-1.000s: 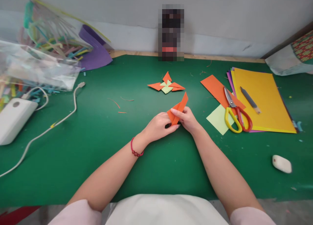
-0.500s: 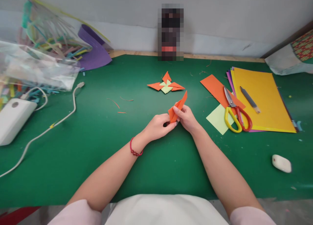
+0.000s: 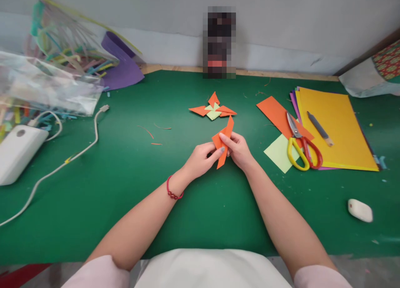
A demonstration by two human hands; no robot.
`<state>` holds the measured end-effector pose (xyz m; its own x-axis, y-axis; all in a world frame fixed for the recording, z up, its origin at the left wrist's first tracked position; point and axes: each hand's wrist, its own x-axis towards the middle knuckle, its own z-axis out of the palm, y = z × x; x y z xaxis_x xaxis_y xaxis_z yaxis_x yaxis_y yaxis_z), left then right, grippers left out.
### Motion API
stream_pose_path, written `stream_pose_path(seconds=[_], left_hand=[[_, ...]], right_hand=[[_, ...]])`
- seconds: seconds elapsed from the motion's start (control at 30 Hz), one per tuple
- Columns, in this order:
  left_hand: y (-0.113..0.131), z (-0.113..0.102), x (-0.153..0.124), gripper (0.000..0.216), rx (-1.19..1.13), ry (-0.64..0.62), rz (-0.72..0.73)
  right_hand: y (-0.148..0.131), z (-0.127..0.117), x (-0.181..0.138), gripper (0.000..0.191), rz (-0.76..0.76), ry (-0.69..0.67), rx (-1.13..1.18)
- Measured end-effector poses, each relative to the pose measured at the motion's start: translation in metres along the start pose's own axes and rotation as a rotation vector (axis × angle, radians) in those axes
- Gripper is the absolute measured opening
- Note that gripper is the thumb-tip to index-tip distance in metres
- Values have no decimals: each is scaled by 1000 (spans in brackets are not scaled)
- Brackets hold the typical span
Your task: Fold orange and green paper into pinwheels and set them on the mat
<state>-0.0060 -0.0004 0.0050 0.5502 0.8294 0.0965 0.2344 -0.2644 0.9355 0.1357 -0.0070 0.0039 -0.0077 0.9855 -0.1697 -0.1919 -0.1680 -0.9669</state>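
Both hands grip the orange fold (image 3: 219,143) over the worktop (image 3: 175,221), just in front of the orange-and-green star (image 3: 213,111): the left hand (image 3: 201,159) and right hand (image 3: 240,150) each press a thumb on top, fingers bent mostly out of sight behind it. If a thumb slipped, the layers could spring apart or a crease set crooked; squeezing too hard might crumple the thin upper point. With the star so near, a forward nudge could knock it askew. Far left, a clear bag (image 3: 59,83) lies among coloured strips (image 3: 90,61); glare hides which are inside. The white case (image 3: 360,210) at right looks closed, its contents hidden, and what the pale bag (image 3: 359,80) beyond holds cannot be told.
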Motion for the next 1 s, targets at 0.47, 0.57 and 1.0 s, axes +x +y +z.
stream_pose_path(seconds=[0.47, 0.57, 1.0], left_hand=[[-2, -2, 7, 42, -360, 145, -133], [-2, -1, 6, 42, -391, 166, -139], [-7, -2, 7, 30, -462, 284, -126]], right_hand=[[0, -1, -1, 34, -24, -161, 16], [3, -3, -1, 30, -36, -155, 70], [4, -2, 5, 36, -18, -38, 170]])
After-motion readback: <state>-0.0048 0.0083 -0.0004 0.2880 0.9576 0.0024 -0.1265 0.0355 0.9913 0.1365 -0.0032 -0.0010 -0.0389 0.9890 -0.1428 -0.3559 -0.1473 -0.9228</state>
